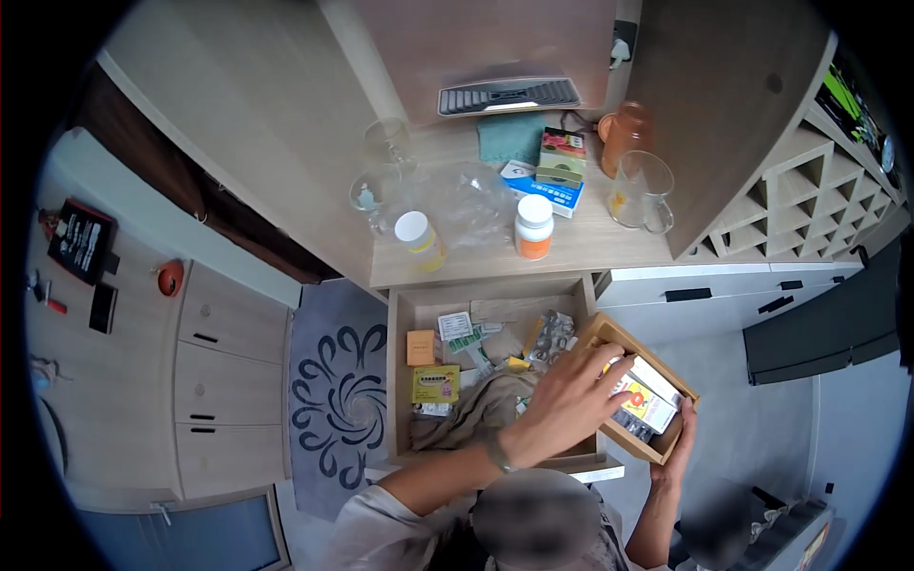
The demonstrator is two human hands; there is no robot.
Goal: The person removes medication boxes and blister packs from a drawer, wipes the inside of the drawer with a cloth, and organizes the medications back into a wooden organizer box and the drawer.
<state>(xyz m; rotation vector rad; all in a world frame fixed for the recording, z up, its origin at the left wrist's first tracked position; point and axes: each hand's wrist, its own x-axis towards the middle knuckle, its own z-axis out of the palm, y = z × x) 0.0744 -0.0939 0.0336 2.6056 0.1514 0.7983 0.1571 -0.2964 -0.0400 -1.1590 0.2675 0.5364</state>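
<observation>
A wooden box (621, 335) with small white and yellow medicine packs (651, 403) inside is tilted over the right edge of the open drawer (400, 381). My right hand (671, 455) grips its lower right end. Over its left part reaches my left hand (571, 395), fingers bent at the packs; what they hold, if anything, is hidden. The drawer holds a yellow box (435, 384), an orange box (423, 348), blister packs (551, 335) and a crumpled brown cloth (481, 411).
On the counter above stand two white-capped bottles (534, 228), a glass mug (641, 193), an orange bottle (627, 139), a clear plastic bag (466, 202) and a blue-and-white box (562, 195). A patterned rug (338, 400) lies left of the drawer.
</observation>
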